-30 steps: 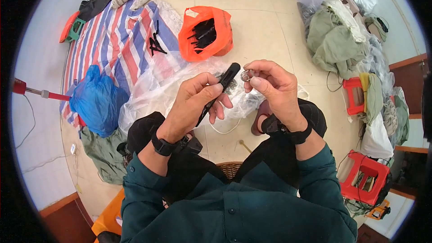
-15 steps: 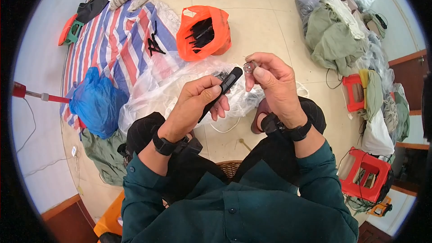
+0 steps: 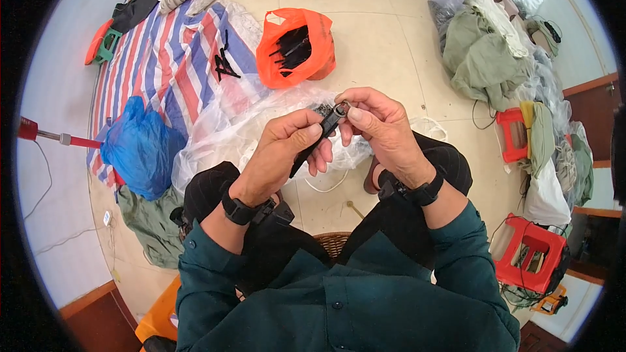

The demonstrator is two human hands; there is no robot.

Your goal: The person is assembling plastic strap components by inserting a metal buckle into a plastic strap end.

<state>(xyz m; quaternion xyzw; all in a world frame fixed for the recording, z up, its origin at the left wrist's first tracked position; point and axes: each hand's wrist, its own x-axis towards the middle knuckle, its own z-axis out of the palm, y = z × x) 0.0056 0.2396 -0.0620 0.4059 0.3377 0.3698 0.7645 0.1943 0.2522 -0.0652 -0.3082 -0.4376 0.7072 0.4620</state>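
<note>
Black and slender, the strip is lying just below the orange bag, its long axis slanting from lower left to upper right. The left hand is gripping it between thumb and fingers, on the side toward the bag's lower left. The right hand, below and right of the bag, is pinching a metal ring; the ring is overlapping the strip's upper end (whether they are touching, I cannot tell). Of the two hands, the right is sitting nearer that end.
</note>
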